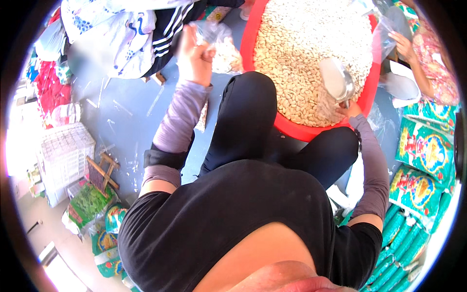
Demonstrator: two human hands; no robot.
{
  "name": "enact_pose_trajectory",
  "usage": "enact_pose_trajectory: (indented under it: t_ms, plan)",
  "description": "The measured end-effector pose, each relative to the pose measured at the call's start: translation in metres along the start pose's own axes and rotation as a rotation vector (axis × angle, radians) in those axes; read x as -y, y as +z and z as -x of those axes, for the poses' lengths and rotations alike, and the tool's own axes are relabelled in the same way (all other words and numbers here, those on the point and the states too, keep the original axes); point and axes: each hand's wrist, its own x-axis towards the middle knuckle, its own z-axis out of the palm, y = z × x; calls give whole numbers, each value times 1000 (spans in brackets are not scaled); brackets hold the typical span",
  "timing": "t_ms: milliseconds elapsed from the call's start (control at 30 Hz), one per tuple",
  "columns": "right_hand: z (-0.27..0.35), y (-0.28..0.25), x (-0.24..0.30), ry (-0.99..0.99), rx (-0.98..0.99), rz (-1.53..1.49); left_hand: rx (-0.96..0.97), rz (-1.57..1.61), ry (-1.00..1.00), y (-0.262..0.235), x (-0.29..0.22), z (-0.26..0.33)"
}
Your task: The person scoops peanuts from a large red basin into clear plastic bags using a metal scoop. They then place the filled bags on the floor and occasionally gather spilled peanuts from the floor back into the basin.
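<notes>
Left hand (pixel 194 57) raised, fingers closed on neck of thin clear plastic bag (pixel 221 41), partly filled w/ pale seeds, held beside rim of red round plastic basin (pixel 311 132). Right hand (pixel 351 110) clamped on handle of metal scoop (pixel 336 78), dug into seed heap (pixel 311 48). Risk, judged: bag mouth pinched narrow, scoop wide, so seeds likely spilled onto grey floor (pixel 126 117); thin film may be torn.

Looks like a small hand-packing workshop on a grey concrete floor (pixel 121 117): big red tub (pixel 311 130) heaped with pale seeds (pixel 301 48), metal scoop (pixel 336 78), stacked green printed packets (pixel 423 151), white plastic crate (pixel 65 151), another worker's hand (pixel 404 45) bagging alongside.
</notes>
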Motion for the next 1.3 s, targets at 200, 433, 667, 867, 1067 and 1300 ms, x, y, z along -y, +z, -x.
enact_pose_trajectory:
  t_ms: [200, 433, 667, 867, 1067, 1300]
  plan:
    - [8, 8, 50, 76, 384, -37, -466, -391, -203, -200, 166, 3]
    - [-7, 20, 31, 32, 328, 307, -75, -1184, -770, -239, 111, -9]
    - [-1, 8, 52, 91, 341, 493, 339, -1293, 620, -41, 67, -16]
    - [14, -17, 62, 46, -8, 66, 893, -1047, 163, 91, 89, 63]
    - [20, -37, 155, -262, -183, -800, 932, -860, -597, 137, 158, 83]
    - [13, -9, 197, -213, -184, -894, 479, -545, -642, 129, 155, 56]
